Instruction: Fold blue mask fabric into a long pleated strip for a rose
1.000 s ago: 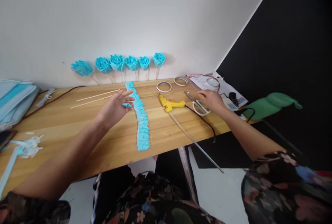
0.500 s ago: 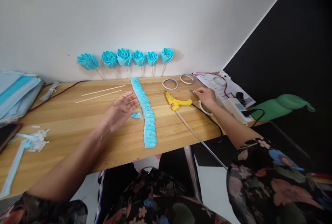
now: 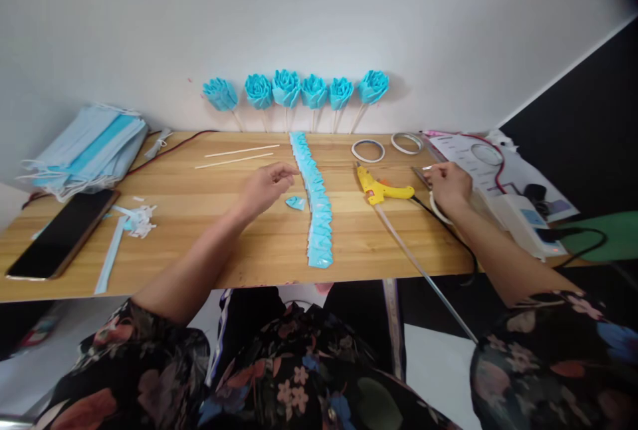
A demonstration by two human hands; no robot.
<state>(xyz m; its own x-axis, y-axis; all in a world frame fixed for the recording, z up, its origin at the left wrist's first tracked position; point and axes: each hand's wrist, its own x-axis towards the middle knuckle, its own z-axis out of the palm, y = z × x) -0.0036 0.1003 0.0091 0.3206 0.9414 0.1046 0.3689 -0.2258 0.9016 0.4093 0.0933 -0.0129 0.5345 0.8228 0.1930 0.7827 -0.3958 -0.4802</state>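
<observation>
My left hand [image 3: 269,185] hovers left of a long row of overlapping folded blue petals [image 3: 318,201]; its fingers are loosely bent and a little apart, with nothing visible in them. Just below it a single blue petal [image 3: 296,203] lies on the wooden table [image 3: 249,244]. At the right, my right hand [image 3: 449,184] is closed in a pinch, with a small white tip [image 3: 427,167] showing at its fingertips. A dark, slim metal tool [image 3: 421,176] lies by those fingers. Between the hands rests a yellow glue gun [image 3: 381,189] with a long clear glue stick in its back.
Several blue flowers [image 3: 286,89] on sticks lean against the wall. Two thin sticks [image 3: 239,155], tape rolls [image 3: 367,151], a phone [image 3: 64,234], a stack of face masks [image 3: 92,144] and scraps [image 3: 139,220] lie about. A power strip [image 3: 523,220] stands at right.
The view has shifted left, bringing the phone and masks further in. My left hand has turned over from palm up, its fingers bending more. My right hand stays by the metal tool, a white tip now visible.
</observation>
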